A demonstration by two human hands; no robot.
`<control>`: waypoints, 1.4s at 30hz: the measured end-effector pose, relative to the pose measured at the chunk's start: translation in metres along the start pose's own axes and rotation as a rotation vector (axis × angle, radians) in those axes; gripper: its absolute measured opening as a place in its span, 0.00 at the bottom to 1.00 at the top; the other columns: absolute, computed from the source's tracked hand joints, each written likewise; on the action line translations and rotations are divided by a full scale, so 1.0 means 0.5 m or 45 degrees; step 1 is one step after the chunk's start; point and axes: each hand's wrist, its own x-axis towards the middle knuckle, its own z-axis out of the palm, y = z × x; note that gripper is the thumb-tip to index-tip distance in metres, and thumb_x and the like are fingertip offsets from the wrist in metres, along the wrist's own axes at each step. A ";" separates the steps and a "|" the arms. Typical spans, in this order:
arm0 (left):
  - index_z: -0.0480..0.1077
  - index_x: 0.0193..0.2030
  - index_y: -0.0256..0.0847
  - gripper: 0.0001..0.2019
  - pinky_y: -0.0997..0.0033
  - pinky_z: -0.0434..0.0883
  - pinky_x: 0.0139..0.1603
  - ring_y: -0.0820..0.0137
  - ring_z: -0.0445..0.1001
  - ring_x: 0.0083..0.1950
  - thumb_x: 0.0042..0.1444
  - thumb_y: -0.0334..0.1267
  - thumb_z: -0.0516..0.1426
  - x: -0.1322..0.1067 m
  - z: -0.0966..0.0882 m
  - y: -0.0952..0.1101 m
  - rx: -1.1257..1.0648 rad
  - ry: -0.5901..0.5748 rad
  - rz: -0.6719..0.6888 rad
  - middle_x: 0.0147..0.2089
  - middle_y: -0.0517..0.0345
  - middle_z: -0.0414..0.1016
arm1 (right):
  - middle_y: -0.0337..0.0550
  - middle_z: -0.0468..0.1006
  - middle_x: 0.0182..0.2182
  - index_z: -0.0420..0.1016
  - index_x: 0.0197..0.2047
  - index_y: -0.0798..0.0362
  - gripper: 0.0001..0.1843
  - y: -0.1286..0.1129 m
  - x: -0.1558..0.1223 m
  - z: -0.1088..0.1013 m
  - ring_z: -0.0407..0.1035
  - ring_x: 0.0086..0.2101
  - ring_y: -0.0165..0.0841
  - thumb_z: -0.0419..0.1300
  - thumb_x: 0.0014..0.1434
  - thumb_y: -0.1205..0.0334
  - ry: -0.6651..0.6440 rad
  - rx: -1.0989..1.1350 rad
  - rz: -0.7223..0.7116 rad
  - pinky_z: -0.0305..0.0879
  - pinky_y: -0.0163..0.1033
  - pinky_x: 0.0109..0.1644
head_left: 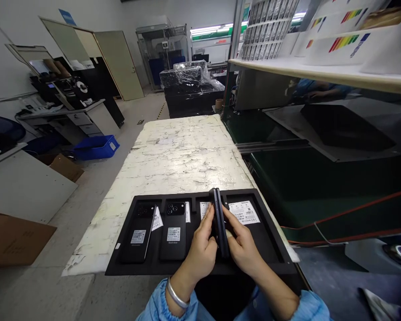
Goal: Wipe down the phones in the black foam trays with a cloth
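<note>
Between my palms two dark smartphones stand on edge, pressed face to face or back to back; which, I cannot tell. My left hand grips their left side and my right hand their right side. Below them lies a black foam tray with cut-out compartments. In its left part two black smartphones lie camera side up, one phone at the far left and another phone beside it. White printed labels show under these phones, and another label lies in the right compartment.
The tray rests on a worn, cream-covered table. On the right is a green conveyor belt below a shelf with white reels. A blue bin and cardboard boxes are on the floor at left.
</note>
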 end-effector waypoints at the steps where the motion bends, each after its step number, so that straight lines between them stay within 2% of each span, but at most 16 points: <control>1: 0.50 0.72 0.53 0.38 0.53 0.43 0.76 0.60 0.41 0.75 0.54 0.23 0.47 0.000 0.001 0.001 0.007 0.002 0.009 0.75 0.67 0.43 | 0.43 0.63 0.66 0.57 0.70 0.45 0.35 0.000 0.000 0.000 0.58 0.65 0.41 0.51 0.61 0.71 0.000 0.004 -0.003 0.53 0.56 0.70; 10: 0.49 0.72 0.51 0.39 0.54 0.44 0.76 0.60 0.41 0.75 0.54 0.22 0.47 -0.002 0.001 -0.001 0.010 0.007 0.029 0.75 0.65 0.43 | 0.44 0.66 0.65 0.58 0.70 0.46 0.35 -0.004 0.000 0.001 0.60 0.64 0.40 0.51 0.60 0.72 0.035 0.010 -0.032 0.55 0.55 0.70; 19: 0.49 0.72 0.49 0.40 0.54 0.45 0.76 0.60 0.46 0.74 0.52 0.22 0.48 0.009 0.000 -0.003 -0.069 0.003 -0.011 0.75 0.63 0.46 | 0.43 0.67 0.64 0.63 0.67 0.47 0.35 0.001 0.011 0.001 0.59 0.64 0.41 0.53 0.56 0.72 0.024 0.155 0.110 0.51 0.57 0.71; 26: 0.50 0.72 0.47 0.40 0.53 0.47 0.75 0.60 0.46 0.74 0.51 0.23 0.49 0.015 0.002 0.003 -0.082 0.008 -0.052 0.75 0.60 0.46 | 0.43 0.71 0.62 0.67 0.65 0.47 0.35 -0.004 0.024 0.002 0.64 0.61 0.42 0.54 0.53 0.72 0.031 0.310 0.194 0.57 0.54 0.68; 31: 0.50 0.72 0.46 0.40 0.52 0.50 0.75 0.59 0.44 0.75 0.50 0.22 0.49 0.017 0.004 -0.005 -0.069 0.020 -0.050 0.75 0.58 0.47 | 0.44 0.71 0.61 0.68 0.64 0.48 0.34 -0.003 0.028 0.003 0.65 0.60 0.42 0.55 0.53 0.71 0.041 0.350 0.220 0.58 0.54 0.68; 35: 0.47 0.73 0.50 0.43 0.51 0.50 0.75 0.60 0.44 0.75 0.49 0.21 0.47 0.000 0.001 -0.001 0.059 -0.010 0.010 0.75 0.60 0.45 | 0.45 0.72 0.61 0.68 0.63 0.49 0.33 0.001 0.026 0.003 0.65 0.60 0.42 0.55 0.53 0.70 0.042 0.323 0.241 0.58 0.53 0.68; 39: 0.38 0.74 0.53 0.49 0.50 0.43 0.76 0.60 0.37 0.76 0.45 0.18 0.49 -0.035 0.002 0.027 0.405 -0.139 0.062 0.77 0.62 0.35 | 0.47 0.74 0.59 0.70 0.62 0.52 0.31 0.005 0.022 0.002 0.68 0.58 0.42 0.55 0.52 0.68 0.058 0.226 0.286 0.59 0.54 0.67; 42: 0.32 0.74 0.48 0.49 0.48 0.43 0.75 0.58 0.35 0.76 0.50 0.21 0.53 -0.051 0.013 0.034 0.665 -0.163 0.067 0.77 0.55 0.32 | 0.47 0.77 0.56 0.73 0.59 0.52 0.29 0.004 0.021 0.002 0.70 0.56 0.42 0.54 0.52 0.67 0.048 0.157 0.327 0.62 0.53 0.65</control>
